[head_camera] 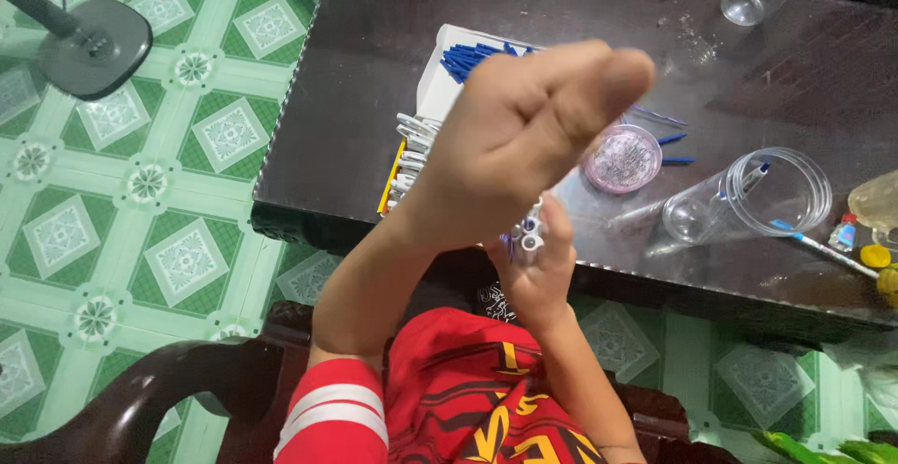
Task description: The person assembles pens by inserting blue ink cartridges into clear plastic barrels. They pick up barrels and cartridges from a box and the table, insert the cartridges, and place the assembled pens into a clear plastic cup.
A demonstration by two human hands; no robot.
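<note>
Pens (pixel 529 230): small bundle clamped in right hand (pixel 540 272), held over near table edge (pixel 309 216).
Left hand (pixel 524 123) is raised close to the camera, fingers together and extended, thumb tucked; it looks empty, though the palm side is hidden. It blocks part of the white box of blue pen parts (pixel 468 57) and the stack of pen barrels (pixel 410 160). Risk: bundle sits past the edge, so a loose grip drops pens to the floor; a blind left-hand sweep could knock the tipped clear cup (pixel 748 197) or pink lid (pixel 623 158).
</note>
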